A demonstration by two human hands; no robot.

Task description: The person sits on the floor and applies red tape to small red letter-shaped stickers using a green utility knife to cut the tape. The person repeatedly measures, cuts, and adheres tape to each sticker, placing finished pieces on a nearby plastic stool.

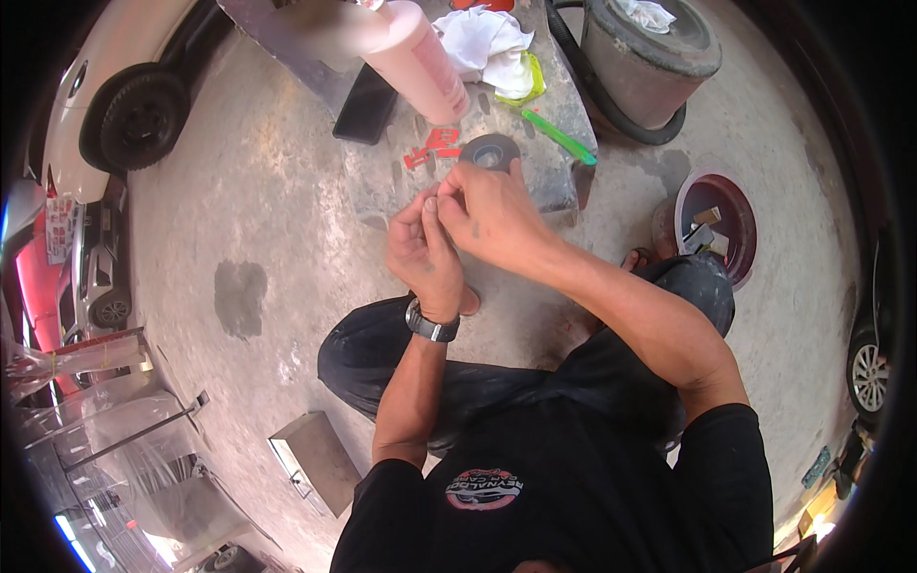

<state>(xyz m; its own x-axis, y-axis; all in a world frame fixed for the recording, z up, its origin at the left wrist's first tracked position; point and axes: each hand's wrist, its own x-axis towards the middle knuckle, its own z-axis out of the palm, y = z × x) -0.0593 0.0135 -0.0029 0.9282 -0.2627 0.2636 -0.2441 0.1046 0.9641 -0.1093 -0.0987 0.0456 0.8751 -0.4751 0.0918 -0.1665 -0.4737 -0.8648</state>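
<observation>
My left hand [422,250] is closed in a pinch, palm turned up, with a dark watch [432,323] on the wrist. My right hand [492,212] pinches right against the left fingertips; whatever lies between them is too small to make out. A dark round tape roll [490,148] is just beyond the right hand. One right finger overlaps its edge, and I cannot tell whether it is held or resting on the surface. Red cut pieces [436,148] lie left of the roll. To its right is a bright green cutter-like tool [559,137].
The worn metal work surface [382,186] also bears a pink bottle [415,67], a black phone [366,105] and white cloth [485,43]. A grey drum [650,86] with a hose stands right. Nearer is a maroon bucket [680,205] with items inside. A box [320,463] sits lower left.
</observation>
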